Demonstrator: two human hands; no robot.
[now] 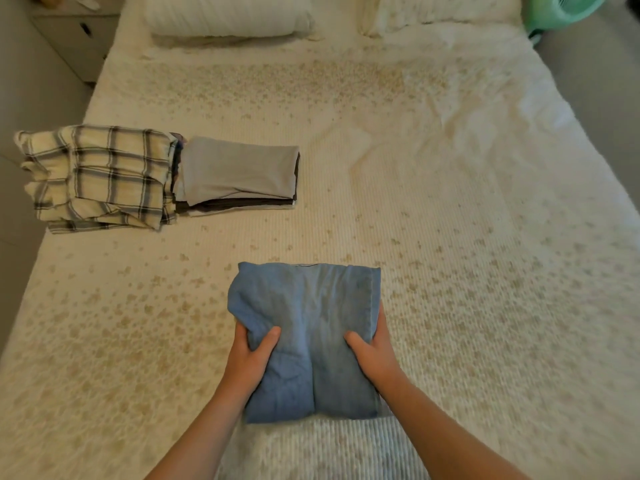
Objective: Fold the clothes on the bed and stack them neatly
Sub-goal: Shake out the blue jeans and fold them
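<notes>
While each hand, left hand [250,355] and right hand [375,355], grips it, the folded blue garment [308,327] looks thick and creased.

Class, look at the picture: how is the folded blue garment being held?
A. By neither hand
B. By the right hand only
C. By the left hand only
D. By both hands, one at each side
D: the left hand and right hand each grip a side of the blue garment.

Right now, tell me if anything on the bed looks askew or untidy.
The cream-and-black plaid stack at the left edge is ragged, with layers splayed unevenly. The grey-topped folded pile beside it is squarer. The folded blue denim garment, gripped by left hand and right hand, looks lumpy.
</notes>
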